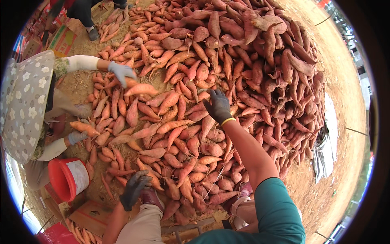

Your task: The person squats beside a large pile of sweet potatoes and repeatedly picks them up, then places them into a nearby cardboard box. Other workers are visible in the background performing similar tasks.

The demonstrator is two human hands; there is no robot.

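Note:
Sweet potatoes (190, 143) lie in a broad, loose layer before me, some with thin roots attached. My right hand (218, 105), in a dark glove with a yellow cuff, reaches out over the middle of them. Its thumb stands apart from the fingers, and the fingertips are beside a small sweet potato (203, 96). Low in the view, my left hand (135, 187) wears a dark glove too and is above my shoe (150, 198). Its curled fingers are next to a long orange sweet potato (156, 181); whether they grip anything is hidden.
A high heap of sweet potatoes (259, 58) rises at the upper right. At left, a co-worker in a patterned sun hat (27, 106) handles sweet potatoes with gloved hands (122, 72). A red bucket (62, 180) and cardboard (91, 215) lie lower left. Another person's leg (80, 13) shows above.

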